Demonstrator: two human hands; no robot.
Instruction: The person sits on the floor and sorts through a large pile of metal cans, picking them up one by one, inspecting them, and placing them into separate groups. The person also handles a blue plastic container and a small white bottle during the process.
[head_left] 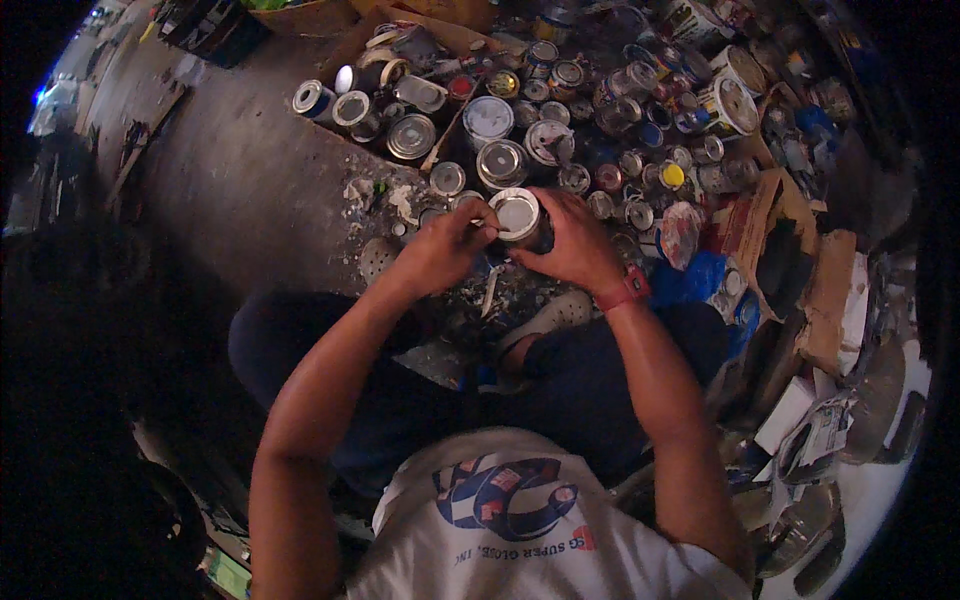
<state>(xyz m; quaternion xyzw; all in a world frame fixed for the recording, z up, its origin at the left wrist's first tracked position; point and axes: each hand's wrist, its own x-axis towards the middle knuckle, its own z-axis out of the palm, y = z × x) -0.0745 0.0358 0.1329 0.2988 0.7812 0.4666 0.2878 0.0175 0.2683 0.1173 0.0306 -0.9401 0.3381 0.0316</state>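
Observation:
A paint can [516,214] with a pale round lid is held upright in front of me, above my crossed legs. My right hand [582,245] wraps around the can's right side, thumb low and fingers along the far side. At the can's left rim, my left hand [445,248] is closed in a pinch. Whatever thin thing may be between those fingertips is too small to make out. Just beyond the can stand more lidded cans, among them a larger silver-topped can [502,163] and a small can [447,178].
Many cans crowd the floor ahead and to the right, one with a yellow lid [672,176]. A cardboard box [430,158] holds several cans. Torn cardboard [775,235] and blue plastic [695,280] lie at right. A dark bucket [215,35] stands far left.

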